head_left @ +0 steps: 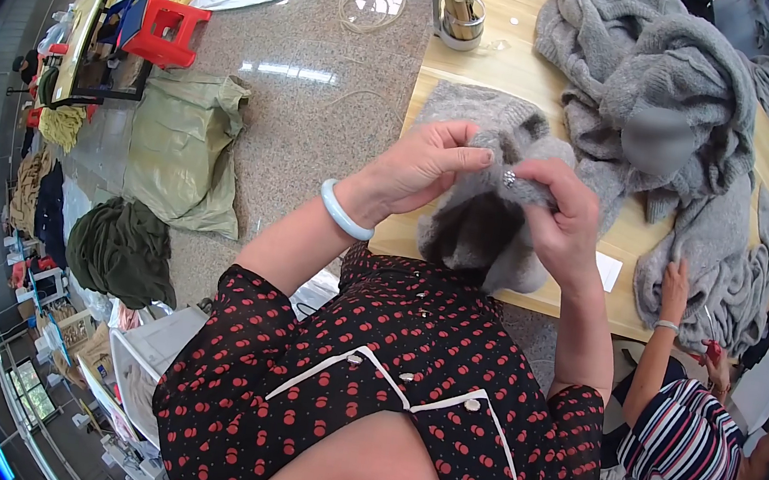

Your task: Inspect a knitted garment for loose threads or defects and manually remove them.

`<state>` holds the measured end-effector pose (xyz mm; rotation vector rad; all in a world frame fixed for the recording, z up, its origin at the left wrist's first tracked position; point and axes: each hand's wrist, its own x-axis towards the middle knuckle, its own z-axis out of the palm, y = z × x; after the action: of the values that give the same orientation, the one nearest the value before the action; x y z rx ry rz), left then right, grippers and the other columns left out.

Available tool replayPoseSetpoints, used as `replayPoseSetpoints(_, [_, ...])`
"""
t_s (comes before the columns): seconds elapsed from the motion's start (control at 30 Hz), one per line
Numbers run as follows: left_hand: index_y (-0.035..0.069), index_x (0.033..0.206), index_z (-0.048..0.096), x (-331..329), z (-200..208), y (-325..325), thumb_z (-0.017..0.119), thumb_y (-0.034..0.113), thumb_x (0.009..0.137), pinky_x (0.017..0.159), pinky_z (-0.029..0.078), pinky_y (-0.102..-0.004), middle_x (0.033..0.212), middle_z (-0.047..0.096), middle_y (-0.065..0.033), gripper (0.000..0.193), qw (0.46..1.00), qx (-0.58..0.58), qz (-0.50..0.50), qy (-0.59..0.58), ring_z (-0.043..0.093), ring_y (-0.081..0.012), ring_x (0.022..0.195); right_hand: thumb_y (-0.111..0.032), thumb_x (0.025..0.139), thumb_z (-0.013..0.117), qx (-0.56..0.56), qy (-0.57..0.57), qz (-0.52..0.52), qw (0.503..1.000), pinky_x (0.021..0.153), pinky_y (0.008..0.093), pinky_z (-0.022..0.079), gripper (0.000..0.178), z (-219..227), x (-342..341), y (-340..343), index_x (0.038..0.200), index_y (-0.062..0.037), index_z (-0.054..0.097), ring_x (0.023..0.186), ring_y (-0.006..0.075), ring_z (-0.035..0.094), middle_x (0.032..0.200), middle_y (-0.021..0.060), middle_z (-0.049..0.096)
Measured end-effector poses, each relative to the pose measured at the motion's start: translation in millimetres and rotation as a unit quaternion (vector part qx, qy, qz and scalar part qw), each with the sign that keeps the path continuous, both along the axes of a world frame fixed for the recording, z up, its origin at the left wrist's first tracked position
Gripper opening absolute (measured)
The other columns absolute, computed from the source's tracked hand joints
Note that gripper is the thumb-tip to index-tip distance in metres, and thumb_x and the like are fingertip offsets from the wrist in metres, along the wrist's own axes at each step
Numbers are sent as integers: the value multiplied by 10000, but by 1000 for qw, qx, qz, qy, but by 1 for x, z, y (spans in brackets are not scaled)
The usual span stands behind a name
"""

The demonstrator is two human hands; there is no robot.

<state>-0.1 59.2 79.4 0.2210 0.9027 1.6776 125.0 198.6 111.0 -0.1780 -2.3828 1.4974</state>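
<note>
1. Grey knitwear is what both hands are busy with: a soft grey knitted garment [488, 219] held up just above the near edge of the wooden table [498, 57], its lower part drooping toward the person's lap.
2. Both hands meet at a small shiny button [508, 178] on a bunched fold of the knit. The left hand [427, 164] has thumb and forefinger pinched together right beside it; the right hand [560, 214] is clamped on the fold just behind it.
3. My reading is that this is fine work on the button itself, fastening or checking it. I cannot make out a needle or thread.
4. The button sits between the two grips, touching the fingertips on both sides, so the hold is tight and close. Whatever comes next looks to need steady fingers and the fold kept taut, since loose knit slips and bunches easily.
5. A pale green bangle [346, 211] rings the left wrist.
6. Farther back on the table lies a heap of more grey knitwear [659, 77], and a small tin of tools [463, 17] stands near the far edge.
7. To the right, a co-worker in a striped top [681, 444] rests a hand [676, 281] on another grey piece.
</note>
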Motion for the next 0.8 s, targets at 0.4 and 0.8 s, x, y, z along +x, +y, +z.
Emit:
replayPoseSetpoints(0.4, [82, 905, 555, -3, -3, 0, 544, 100, 842, 648, 437, -169, 857, 576, 34, 66, 998, -26, -39, -33, 531, -28, 748, 113, 590, 434, -12, 2, -24, 1000, 667, 240, 421, 338, -21, -12, 6, 881, -5, 560, 731, 172, 566, 793, 78, 581])
replayPoseSetpoints(0.8, [-7, 836, 574, 0, -7, -4, 602, -32, 717, 651, 460, -253, 840, 584, -83, 125, 748, -11, 60, 661, 577, -184, 754, 81, 630, 512, 63, 19, -31, 997, 655, 322, 465, 262, -46, -17, -4, 871, -12, 557, 747, 276, 585, 810, 134, 583])
